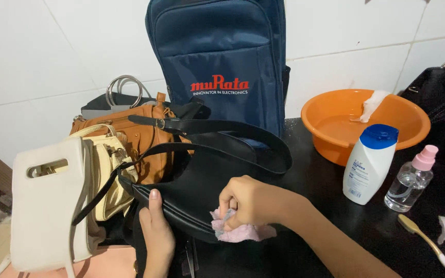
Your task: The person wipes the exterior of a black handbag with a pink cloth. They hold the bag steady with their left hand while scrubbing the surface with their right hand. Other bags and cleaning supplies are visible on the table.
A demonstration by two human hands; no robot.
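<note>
A black leather handbag (207,180) with long black straps lies on the dark table in front of me. My left hand (156,231) grips its near edge, thumb on top, holding it steady. My right hand (248,198) presses a crumpled pink cloth (240,231) against the bag's front face, fingers curled around the cloth.
A navy backpack (222,56) leans on the tiled wall. Brown (140,136), cream (106,175) and white (47,206) bags crowd the left. On the right stand an orange basin (330,141) with water and a white cloth, a white blue-capped bottle (369,164), a clear pink-topped spray bottle (412,180), a toothbrush (428,244) and another black bag (439,87).
</note>
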